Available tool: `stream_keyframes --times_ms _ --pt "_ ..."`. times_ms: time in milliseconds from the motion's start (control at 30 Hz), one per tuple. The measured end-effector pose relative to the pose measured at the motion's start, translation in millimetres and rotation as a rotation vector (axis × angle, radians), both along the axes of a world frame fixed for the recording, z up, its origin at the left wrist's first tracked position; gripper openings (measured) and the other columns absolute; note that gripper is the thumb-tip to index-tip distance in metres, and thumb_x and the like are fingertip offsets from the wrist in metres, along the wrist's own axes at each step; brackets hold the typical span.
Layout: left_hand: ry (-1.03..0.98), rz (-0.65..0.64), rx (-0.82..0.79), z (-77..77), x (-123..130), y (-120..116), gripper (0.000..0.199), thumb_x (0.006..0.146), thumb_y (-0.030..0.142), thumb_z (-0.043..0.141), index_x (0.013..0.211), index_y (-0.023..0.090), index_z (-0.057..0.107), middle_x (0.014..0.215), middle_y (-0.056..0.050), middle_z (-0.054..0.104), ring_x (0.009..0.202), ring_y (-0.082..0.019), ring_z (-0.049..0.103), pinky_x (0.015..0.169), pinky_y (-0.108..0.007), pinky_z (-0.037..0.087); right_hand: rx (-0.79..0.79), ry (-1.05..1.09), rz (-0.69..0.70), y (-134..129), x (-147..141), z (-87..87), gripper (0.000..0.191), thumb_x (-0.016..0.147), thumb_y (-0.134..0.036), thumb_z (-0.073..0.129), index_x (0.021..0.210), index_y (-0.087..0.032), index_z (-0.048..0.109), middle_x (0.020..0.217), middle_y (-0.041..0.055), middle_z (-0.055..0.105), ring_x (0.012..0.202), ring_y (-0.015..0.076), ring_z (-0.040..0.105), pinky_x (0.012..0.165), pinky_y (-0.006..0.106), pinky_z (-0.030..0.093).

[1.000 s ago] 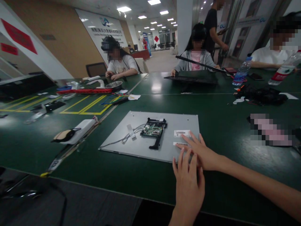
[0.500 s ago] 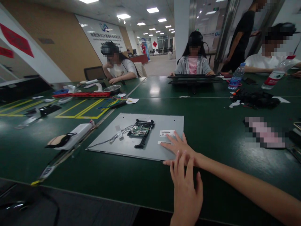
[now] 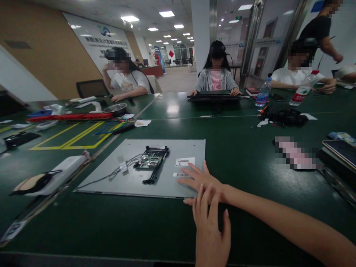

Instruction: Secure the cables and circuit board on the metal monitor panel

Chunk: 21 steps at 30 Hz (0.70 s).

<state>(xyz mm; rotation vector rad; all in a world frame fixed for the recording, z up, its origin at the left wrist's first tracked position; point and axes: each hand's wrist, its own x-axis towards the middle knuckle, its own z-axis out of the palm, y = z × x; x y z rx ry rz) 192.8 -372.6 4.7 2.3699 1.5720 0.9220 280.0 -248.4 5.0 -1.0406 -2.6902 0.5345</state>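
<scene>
My right hand reaches in from the right with its fingers spread over the right edge of a flat grey metal panel. Its fingertips are beside two white labels, the upper label being in plain view. Below it is my left hand, palm down, fingers stretched out and overlapping the back of my right hand near the wrist. Neither hand grasps anything. In the panel's middle sits a green circuit board in a black frame. Grey cables run from it to the left, under a piece of tape.
A white object with a black strap lies left of the panel. Behind are a red strip and a metal bowl. At right are a pink phone-like item, black cables and bottles. Several people sit across the green table.
The view has turned right, so the panel and table items appear further left. Both hands keep nearly the same pose at the panel's corner. A standing person behind has moved right.
</scene>
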Motion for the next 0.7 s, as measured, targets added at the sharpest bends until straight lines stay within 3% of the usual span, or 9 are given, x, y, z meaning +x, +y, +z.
stream_keyframes --times_ms 700 --pt "0.03 -0.013 -0.04 1.5 -0.9 -1.0 0.047 0.09 0.015 0.046 0.136 0.025 0.046 0.146 -0.009 0.041 0.14 -0.029 0.029 0.108 -0.056 0.034 0.065 -0.039 -0.053 -2.7 -4.4 -8.4 0.073 0.087 -0.068 0.039 0.147 -0.027 0.032 0.158 0.0117 0.02 0.144 0.038 0.008 0.105 0.073 0.0"
